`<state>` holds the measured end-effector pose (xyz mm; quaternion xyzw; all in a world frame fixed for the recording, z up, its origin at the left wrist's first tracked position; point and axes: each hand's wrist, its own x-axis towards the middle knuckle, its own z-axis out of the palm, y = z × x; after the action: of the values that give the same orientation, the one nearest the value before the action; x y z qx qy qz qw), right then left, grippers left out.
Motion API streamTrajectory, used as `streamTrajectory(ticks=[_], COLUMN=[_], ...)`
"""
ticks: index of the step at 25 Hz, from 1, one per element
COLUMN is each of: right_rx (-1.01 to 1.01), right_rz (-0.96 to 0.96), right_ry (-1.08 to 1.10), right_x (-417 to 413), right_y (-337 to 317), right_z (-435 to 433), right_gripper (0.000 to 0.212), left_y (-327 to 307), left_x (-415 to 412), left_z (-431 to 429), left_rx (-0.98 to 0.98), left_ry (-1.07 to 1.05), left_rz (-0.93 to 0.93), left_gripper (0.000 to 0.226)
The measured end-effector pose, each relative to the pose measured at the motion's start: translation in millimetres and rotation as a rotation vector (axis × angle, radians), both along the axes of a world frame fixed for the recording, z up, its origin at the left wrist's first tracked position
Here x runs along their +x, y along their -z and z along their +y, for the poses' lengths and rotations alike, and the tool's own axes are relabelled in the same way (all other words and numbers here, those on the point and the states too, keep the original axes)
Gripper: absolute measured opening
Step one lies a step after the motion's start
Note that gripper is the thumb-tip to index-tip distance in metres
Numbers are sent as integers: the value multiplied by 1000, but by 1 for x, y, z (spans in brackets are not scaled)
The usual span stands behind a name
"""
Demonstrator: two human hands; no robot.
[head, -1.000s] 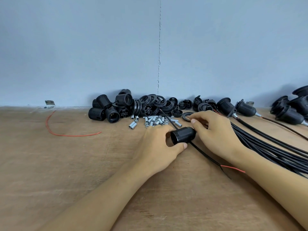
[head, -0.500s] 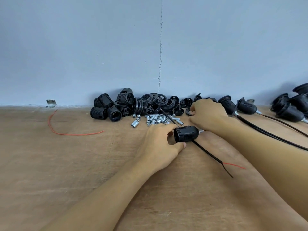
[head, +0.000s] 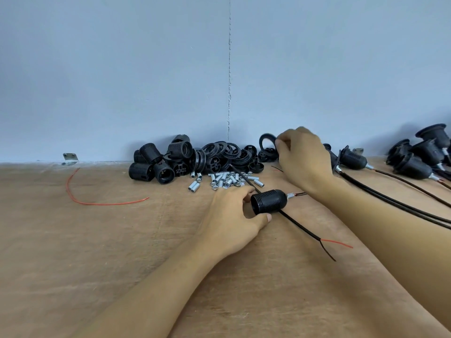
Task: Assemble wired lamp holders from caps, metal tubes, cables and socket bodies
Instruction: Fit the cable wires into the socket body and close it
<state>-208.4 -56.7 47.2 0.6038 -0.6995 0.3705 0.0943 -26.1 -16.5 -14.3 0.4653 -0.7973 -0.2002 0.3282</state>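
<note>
Black plastic made up most of the parts. The left hand (head: 231,215) gripped a ribbed socket body (head: 268,202), fingers curled over its top and thumb beneath it, holding it low over the wooden table (head: 97,240). A thin cable (head: 300,225) ran beneath the thumb and out to a split red and black end. A short metal stub with bare wire showed at the socket end farthest from the left fingers.

Change: one second earlier the right hand (head: 305,159) had been just beside the socket body. It had since reached to the back of the table and lifted clear. Its fingertips now pinched a black ring (head: 261,142), held just above the pile of rings and caps (head: 227,154). In judgement, a ring had been picked for the holder in the left hand, and fitting it was the next step.

Containers: none was in view. All stock lay loose on the table:
- spare socket bodies (head: 158,162), well beyond the left fingers;
- metal tubes (head: 227,178), just ahead of the left fingertips;
- finished holders (head: 353,159) with cables, just beyond the right wrist.

A loose red wire (head: 97,203) lay well apart from both hands.
</note>
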Motion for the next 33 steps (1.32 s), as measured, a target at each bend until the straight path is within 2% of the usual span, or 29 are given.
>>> streamTrajectory(ticks=[1,3,4,5,8,9,11,14,15,19,22,27,33], right_rx=[-57,-25,44,123,253,263,325,524,524,274,201,119,110], right_rz=[-168,-485,-584,-616,-426,-346,-228,-11,43,34,122,122,80], right_ry=[-53,-233,-326,-403,-492,-496,-536,-635,-656,-653,-630,-609,-636], right_x=[2,9,12,14,14,13,5,-18,-24,-26,-16,-16,-17], right_y=[-2,-3,-2,0,12,15,18,22,25,37,44,46,44], right_z=[5,20,28,36,50,54,60,68,70,72,69,70,70], right_gripper=[20,20,23,27,24,20,17,48,54,48,50,50,49], left_y=[0,-2,-3,-3,-6,-7,-8,-8,-7,-8,-7,-4,-3], left_x=[0,0,-1,-2,1,3,5,6,5,1,-2,-1,-3], left_z=[0,1,2,3,1,1,2,3,3,4,7,6,9], left_rx=[26,103,127,125,32,9,-22,-10,8,-27,-38,82,244], left_ry=[-10,-22,-25,-24,-54,-66,-94,-179,-199,-221,-154,-45,7], left_rz=[6,82,150,240,521,578,634,655,655,486,416,462,634], left_gripper=[56,81,82,72,19,11,15,16,16,20,21,22,30])
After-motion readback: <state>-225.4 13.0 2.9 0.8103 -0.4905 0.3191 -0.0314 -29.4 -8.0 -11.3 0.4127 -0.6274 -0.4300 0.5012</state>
